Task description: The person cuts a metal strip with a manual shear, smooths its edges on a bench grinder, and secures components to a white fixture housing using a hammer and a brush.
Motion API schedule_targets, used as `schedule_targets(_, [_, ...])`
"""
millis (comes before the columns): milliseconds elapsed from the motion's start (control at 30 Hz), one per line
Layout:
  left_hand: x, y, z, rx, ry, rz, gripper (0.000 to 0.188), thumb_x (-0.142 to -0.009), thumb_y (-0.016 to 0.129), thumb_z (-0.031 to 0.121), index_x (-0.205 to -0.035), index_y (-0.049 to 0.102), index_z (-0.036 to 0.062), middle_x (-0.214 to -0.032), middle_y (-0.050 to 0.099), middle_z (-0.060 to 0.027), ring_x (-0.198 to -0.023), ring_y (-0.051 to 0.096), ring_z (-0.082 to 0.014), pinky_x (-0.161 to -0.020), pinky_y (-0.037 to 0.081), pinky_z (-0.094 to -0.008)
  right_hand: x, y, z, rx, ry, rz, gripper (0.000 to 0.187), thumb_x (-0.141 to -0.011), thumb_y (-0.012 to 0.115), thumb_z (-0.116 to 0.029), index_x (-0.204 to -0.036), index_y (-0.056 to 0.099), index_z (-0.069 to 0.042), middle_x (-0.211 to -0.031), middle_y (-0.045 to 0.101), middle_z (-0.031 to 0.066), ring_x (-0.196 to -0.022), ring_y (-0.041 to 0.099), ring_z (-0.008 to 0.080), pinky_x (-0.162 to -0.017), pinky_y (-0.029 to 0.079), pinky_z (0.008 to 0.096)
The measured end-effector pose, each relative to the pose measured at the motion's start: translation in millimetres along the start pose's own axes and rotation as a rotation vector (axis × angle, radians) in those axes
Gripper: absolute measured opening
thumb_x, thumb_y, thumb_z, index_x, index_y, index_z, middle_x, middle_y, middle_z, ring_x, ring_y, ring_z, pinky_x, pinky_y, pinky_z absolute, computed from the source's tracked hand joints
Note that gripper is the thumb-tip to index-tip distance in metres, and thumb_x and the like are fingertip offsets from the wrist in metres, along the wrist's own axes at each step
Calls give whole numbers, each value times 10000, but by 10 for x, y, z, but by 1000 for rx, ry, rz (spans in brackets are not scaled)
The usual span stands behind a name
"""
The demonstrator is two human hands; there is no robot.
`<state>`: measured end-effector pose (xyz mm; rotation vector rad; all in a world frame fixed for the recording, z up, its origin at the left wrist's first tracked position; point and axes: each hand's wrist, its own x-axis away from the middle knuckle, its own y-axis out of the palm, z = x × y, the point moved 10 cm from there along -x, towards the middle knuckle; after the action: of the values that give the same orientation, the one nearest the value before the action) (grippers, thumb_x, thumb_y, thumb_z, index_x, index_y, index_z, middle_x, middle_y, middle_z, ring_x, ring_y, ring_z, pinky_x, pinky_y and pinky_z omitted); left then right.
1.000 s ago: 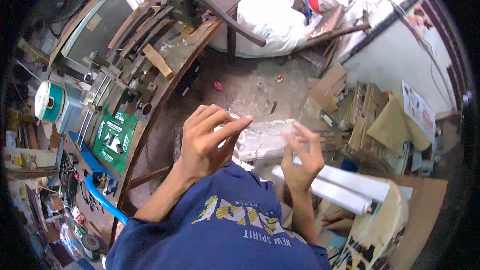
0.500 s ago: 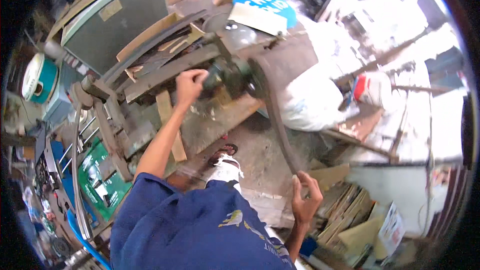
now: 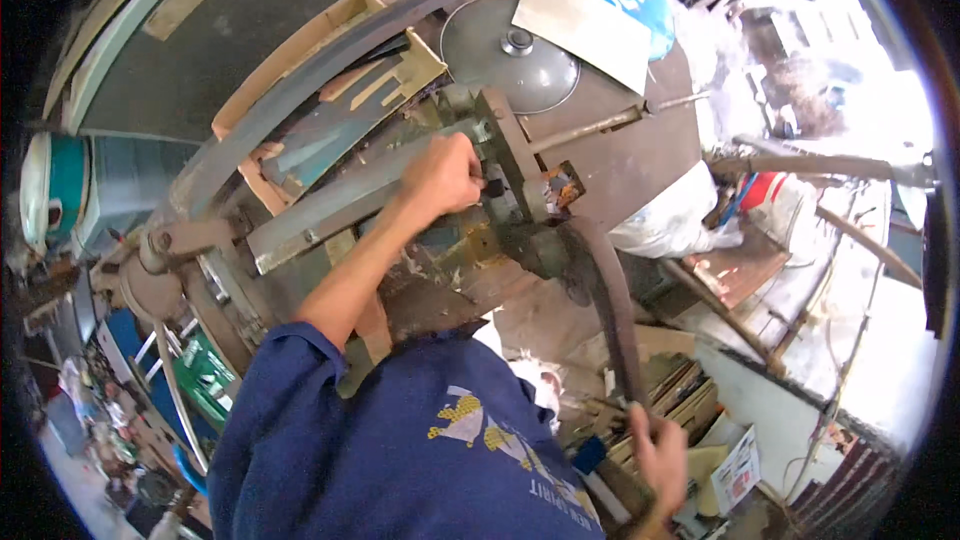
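Note:
A heavy dark metal machine with a long flat beam [image 3: 360,185] lies across the space before me. My left hand [image 3: 443,175] is closed at the beam's right end, beside an upright metal block [image 3: 510,145]; what its fingers hold is hidden. From the machine's right side a long curved metal lever [image 3: 610,310] comes down toward me. Around its lower end my right hand [image 3: 660,450] is closed, slightly blurred.
Behind the beam sits a box of offcuts [image 3: 350,100]. A round grey lid [image 3: 490,70] lies beyond, partly under a pale board [image 3: 585,30]. Cardboard pieces [image 3: 680,390] are stacked near my right hand. A white sack [image 3: 670,220] lies to the right.
The view has shifted closer over the machine. My left hand has closed at the beam's right end. My right hand, fingers loosely at the lever's end before, now grips it.

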<state>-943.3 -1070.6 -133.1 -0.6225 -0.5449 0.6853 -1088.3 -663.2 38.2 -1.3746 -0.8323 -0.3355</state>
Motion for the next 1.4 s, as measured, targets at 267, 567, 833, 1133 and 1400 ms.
schedule_targets(267, [-365,-418,-504,254,-64,25,184,-718,752,121,-880,765,34,-723,706,-155,-623,652,-213,-626,500,-348,644,-1192,-1476,513,85,181,553,-871,652,-516,-890,690,35,-723,626,258,-775,653,419,-729,507,475])
schedule_targets(567, [3,-498,-334,54,474,150,242,-838,717,154,-1075,757,128,-929,638,-125,-870,617,-275,-749,494,-371,488,-1059,-1481,586,55,59,487,-906,624,-456,-980,686,21,-790,655,254,-773,635,440,-696,497,506])
schedule_targets(833, [-22,-280,-515,113,325,-49,283,-867,693,170,-1142,729,116,-978,627,-151,-852,624,-306,-735,500,-375,449,-883,-1186,457,104,-9,482,-947,580,-442,-1087,668,11,-768,640,271,-724,625,451,-651,476,512])
schedule_targets(1133, [-34,-296,-451,127,328,-13,302,-878,675,141,-1177,714,121,-877,592,-140,-748,596,-281,-646,470,-368,354,-691,-893,261,37,-33,478,-959,589,-419,-1035,645,49,-530,495,185,-440,466,309,-464,329,435])
schedule_targets(1400, [-62,-280,-448,127,321,-18,338,-889,667,136,-1226,689,132,-755,523,-124,-667,518,-247,-604,440,-363,295,-589,-749,233,-5,-77,503,-950,587,-441,-1018,657,53,-606,563,224,-517,532,342,-505,364,456])
